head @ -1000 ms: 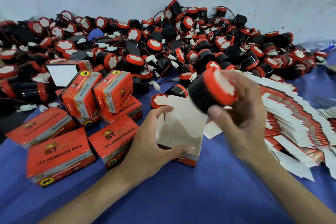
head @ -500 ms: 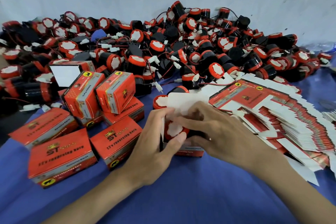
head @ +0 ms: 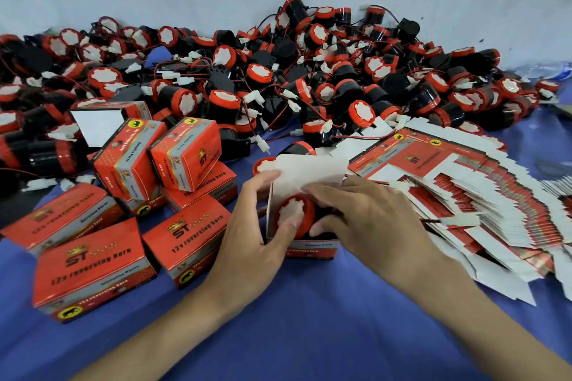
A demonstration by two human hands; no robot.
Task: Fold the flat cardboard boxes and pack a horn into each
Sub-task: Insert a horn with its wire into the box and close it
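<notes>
An open red cardboard box (head: 309, 252) stands on the blue cloth at centre, its white lid flap (head: 309, 168) raised. A black horn with a red rim and white face (head: 292, 213) lies inside it, face toward me. My left hand (head: 247, 244) grips the box's left wall, its thumb against the horn's face. My right hand (head: 365, 219) reaches in from the right and curls over the horn's black body. The horn's wire is hidden.
A big pile of loose horns (head: 278, 77) with wires fills the back against a grey wall. Several closed red boxes (head: 93, 266) lie at left. A fanned stack of flat boxes (head: 464, 195) lies at right. Blue cloth (head: 309, 328) covers the near table.
My right hand has brought the horn down from the air into the open box. My left hand has kept hold of the box's left side and its thumb now touches the horn.
</notes>
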